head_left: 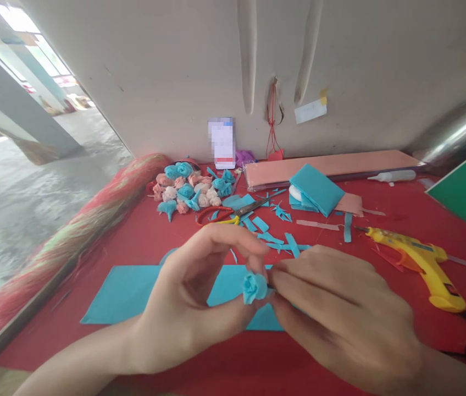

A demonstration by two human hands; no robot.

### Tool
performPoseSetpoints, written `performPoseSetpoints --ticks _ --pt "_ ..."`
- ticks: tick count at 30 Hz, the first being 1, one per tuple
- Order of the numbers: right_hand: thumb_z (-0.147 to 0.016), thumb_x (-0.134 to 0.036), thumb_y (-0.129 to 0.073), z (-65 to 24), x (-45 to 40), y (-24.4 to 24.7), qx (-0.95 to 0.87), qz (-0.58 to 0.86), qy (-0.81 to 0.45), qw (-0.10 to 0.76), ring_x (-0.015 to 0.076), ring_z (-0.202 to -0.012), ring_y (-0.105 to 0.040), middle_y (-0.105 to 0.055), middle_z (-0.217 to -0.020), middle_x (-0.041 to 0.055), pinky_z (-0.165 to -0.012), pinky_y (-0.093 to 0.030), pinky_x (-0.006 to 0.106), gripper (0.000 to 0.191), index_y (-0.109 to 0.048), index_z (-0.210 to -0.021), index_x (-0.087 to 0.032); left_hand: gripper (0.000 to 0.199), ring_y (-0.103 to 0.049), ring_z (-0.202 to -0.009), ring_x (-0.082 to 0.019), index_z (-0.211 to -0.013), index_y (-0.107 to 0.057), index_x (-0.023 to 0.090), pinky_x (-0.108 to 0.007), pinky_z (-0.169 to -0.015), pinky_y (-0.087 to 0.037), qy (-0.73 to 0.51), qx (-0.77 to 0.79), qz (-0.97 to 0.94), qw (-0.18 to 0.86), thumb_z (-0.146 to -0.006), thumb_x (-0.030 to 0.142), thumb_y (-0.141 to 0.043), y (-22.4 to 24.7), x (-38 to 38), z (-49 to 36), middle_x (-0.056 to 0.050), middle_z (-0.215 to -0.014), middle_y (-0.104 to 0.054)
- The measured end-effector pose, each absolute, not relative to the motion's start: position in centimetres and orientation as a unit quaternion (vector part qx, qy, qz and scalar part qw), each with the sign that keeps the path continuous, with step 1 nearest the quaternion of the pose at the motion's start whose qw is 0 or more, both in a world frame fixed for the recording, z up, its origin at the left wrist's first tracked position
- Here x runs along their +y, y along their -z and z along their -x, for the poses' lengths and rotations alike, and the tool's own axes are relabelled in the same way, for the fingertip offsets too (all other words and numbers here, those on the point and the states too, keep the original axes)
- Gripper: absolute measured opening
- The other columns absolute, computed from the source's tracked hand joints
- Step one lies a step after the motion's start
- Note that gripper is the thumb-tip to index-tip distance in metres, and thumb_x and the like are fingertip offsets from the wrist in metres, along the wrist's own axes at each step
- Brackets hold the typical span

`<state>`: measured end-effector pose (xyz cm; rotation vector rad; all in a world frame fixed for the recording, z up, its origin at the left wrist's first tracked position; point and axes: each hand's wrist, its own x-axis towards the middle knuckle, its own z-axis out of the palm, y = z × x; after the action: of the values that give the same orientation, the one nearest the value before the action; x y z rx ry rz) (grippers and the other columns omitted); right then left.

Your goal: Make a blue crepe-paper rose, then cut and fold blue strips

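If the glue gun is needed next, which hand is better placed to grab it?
Probably the right hand: the yellow glue gun lies on that side, handle end nearest. The left hand, farther away, could perhaps hold the blue flower alone.

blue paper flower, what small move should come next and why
I'd probably have the right hand twist the base of the blue paper flower gently while the left hand steadies it: the paper is rolled into a bloom at one end, the left finger and thumb hold it, and the right hand pinches close to its narrower end.
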<state>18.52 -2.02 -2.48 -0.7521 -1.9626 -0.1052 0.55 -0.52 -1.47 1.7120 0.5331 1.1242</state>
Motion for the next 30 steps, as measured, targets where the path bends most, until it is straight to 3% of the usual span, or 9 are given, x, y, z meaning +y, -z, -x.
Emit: performPoseSetpoints --ticks 7,14,21,30 --pt "-0.077 -0.009 -0.067 -18.7 -1.4 1.5 -0.780 0.297 -0.221 0.505 0.0061 -0.054 -0.058 -0.069 -0.066 -0.0037 -0.052 -0.048 0.015 0.008 -0.067 -0.076 -0.017 0.027 -0.054 -0.078 -0.006 -0.103 -0.057 0.022 -0.015 -0.073 -0.050 -0.440 0.206 -0.684 0.545 -0.082 0.007 -0.064 1.0 0.2 -0.6 0.005 -0.079 -0.057" --pt "-0.080 -0.021 -0.068 -19.0 -0.8 1.9 -0.703 0.313 -0.467 0.436 0.0087 -0.062 -0.059 -0.071 -0.069 -0.0048 -0.055 -0.048 0.019 0.008 -0.074 -0.081 -0.026 0.027 -0.058 -0.080 -0.009 -0.103 -0.059 0.022 -0.020 -0.075 -0.052 -0.407 0.192 -0.666 0.595 -0.081 0.010 -0.067 0.8 0.5 -0.2 0.003 -0.080 -0.061" --pt "-0.079 -0.017 -0.066 -18.9 -0.7 2.0 -0.669 0.310 -0.518 0.433 0.0120 -0.062 -0.062 -0.071 -0.067 -0.0021 -0.055 -0.051 0.023 0.010 -0.073 -0.075 -0.022 0.033 -0.060 -0.084 -0.011 -0.108 -0.056 0.021 -0.025 -0.080 -0.052 -0.399 0.164 -0.671 0.603 -0.081 0.004 -0.065 0.9 0.7 -0.1 0.000 -0.085 -0.063" --pt "-0.069 -0.011 -0.073 -18.4 -0.9 2.0 -0.625 0.317 -0.490 0.518 0.0071 -0.054 -0.056 -0.069 -0.061 -0.0033 -0.046 -0.044 0.015 0.012 -0.074 -0.071 -0.022 0.023 -0.058 -0.085 -0.011 -0.103 -0.061 0.019 -0.023 -0.077 -0.052 -0.445 0.171 -0.677 0.560 -0.082 0.014 -0.068 0.8 1.0 -0.4 0.000 -0.085 -0.063"
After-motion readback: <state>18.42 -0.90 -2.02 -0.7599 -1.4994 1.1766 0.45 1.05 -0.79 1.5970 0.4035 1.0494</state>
